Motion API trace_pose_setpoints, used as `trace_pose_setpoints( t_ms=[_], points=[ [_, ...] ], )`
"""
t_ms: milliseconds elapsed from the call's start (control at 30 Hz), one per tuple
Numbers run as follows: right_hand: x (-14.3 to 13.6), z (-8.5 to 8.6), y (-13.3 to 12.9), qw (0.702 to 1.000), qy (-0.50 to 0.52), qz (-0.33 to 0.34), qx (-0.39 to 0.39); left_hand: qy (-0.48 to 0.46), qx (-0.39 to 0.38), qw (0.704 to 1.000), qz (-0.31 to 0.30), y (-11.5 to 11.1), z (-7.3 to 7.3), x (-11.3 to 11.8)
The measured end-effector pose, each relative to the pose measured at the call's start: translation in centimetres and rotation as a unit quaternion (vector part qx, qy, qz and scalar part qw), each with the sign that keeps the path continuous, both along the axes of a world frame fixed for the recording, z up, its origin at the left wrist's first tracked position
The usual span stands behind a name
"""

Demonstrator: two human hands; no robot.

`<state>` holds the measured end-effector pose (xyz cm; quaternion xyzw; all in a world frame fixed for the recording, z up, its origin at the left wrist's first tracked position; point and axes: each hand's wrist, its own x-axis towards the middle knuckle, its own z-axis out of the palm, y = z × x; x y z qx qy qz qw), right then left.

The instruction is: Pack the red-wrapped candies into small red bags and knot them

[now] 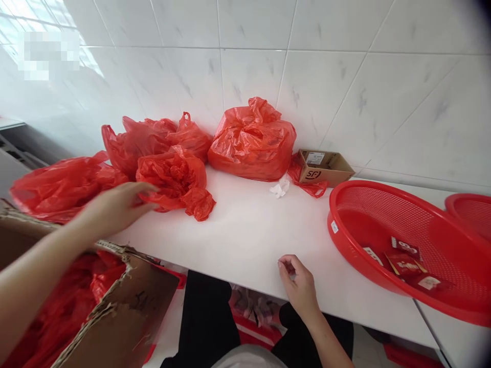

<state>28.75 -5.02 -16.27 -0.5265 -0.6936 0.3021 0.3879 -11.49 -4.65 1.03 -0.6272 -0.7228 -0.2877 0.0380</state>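
My left hand is stretched over the left of the table, slightly blurred, thumb and fingers apart with nothing between them. Its fingertips are at the edge of a crumpled red plastic bag; I cannot tell whether they touch it. Beside my wrist lies another red plastic bag. Near the table's front edge is my right hand, its fingers curled and the thumb meeting the forefinger, nothing visible in it. The white tabletop lies between the hands.
A torn cardboard box holding red bags stands under my left arm. A full red bag leans by the wall. Right of it are a crumpled tissue, a small open carton and a red basket holding several packets.
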Motion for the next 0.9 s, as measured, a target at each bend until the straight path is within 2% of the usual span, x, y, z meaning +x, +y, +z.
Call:
trace_pose_setpoints(
  t_ms=[67,167,267,333,400,467,567,633,667,733,833,900],
  points=[
    [-0.1,-0.1,-0.1,1.0,0.0,0.004,0.006,0.019,-0.104,0.993,-0.046,3.2,-1.8,1.3],
    [-0.1,-0.2,-0.2,1.0,0.006,0.015,0.012,-0.024,-0.117,0.99,-0.068,8.0,-4.3,3.6],
    [-0.1,-0.3,-0.2,0.999,0.032,0.021,-0.001,-0.098,-0.118,0.986,-0.065,11.2,-5.2,5.4],
    [-0.1,0.1,0.1,0.997,0.076,0.01,-0.026,-0.167,-0.119,0.976,-0.076,12.1,-5.2,7.0],
    [-0.2,0.9,0.7,0.986,0.151,-0.009,-0.064,-0.251,-0.133,0.952,-0.112,11.7,-5.3,9.7],
    [-0.5,2.2,1.3,0.964,0.243,-0.014,-0.111,-0.337,-0.161,0.913,-0.166,10.1,-6.0,13.3],
    [-1.2,4.0,2.0,0.929,0.337,0.029,-0.152,-0.432,-0.189,0.854,-0.22,6.2,-8.3,18.9],
    [-1.4,4.5,2.3,0.923,0.355,0.052,-0.142,-0.486,-0.18,0.827,-0.22,3.5,-10.1,21.2],
    [-1.3,4.5,2.4,0.921,0.362,0.048,-0.135,-0.512,-0.174,0.814,-0.21,2.5,-11.0,21.6],
    [-0.5,4.1,2.7,0.908,0.399,0.006,-0.131,-0.561,-0.155,0.796,-0.17,1.2,-12.4,20.9],
    [1.6,3.8,2.8,0.851,0.5,-0.084,-0.135,-0.603,-0.115,0.784,-0.089,0.8,-13.8,17.6],
    [2.8,4.1,2.8,0.817,0.546,-0.12,-0.142,-0.608,-0.102,0.785,-0.052,0.9,-14.1,15.2]
  ],
)
